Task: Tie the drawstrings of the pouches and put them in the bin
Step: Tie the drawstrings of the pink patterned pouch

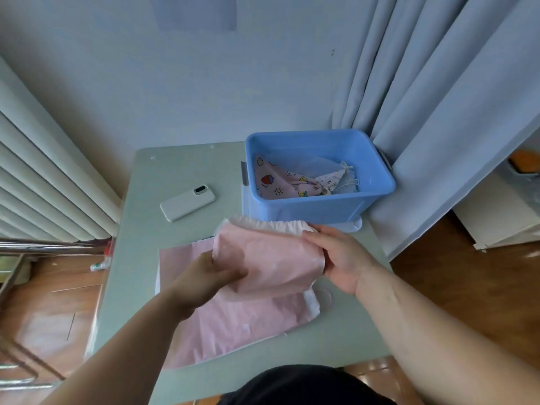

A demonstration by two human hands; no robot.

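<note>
A pink pouch with a gathered white mouth along its far edge is lifted just above the table's middle. My left hand grips its left side with curled fingers. My right hand holds its right end, thumb on top near the gathered mouth. Beneath it a second pink pouch lies flat on the table. The blue bin stands at the far right of the table. Inside it lie tied pouches, among them a printed one with cartoon fruit. No drawstring of the held pouch is visible.
A white phone lies on the grey-green table to the left of the bin. A pale curtain hangs close behind the bin on the right. A radiator runs along the left.
</note>
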